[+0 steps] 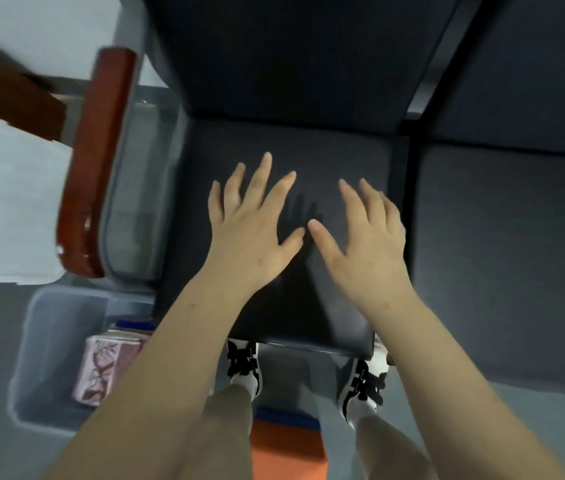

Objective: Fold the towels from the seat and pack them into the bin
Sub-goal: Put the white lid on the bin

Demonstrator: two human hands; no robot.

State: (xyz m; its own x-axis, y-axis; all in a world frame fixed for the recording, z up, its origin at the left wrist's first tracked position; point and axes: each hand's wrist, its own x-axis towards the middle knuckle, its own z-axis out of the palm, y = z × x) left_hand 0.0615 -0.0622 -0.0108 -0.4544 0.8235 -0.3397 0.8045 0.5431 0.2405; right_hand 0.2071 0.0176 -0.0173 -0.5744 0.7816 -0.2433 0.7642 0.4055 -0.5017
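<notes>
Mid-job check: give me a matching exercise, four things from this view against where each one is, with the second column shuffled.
Things:
1. bin
2. left hand
3. armrest
4. orange item

Places:
A. on the floor between the shoes
B. over the dark seat cushion, fingers spread
C. on the floor left of the seat, with folded towels inside
D. red-brown wood along the seat's left side

Pairs: 1-C, 2-B, 3-D, 4-A
</notes>
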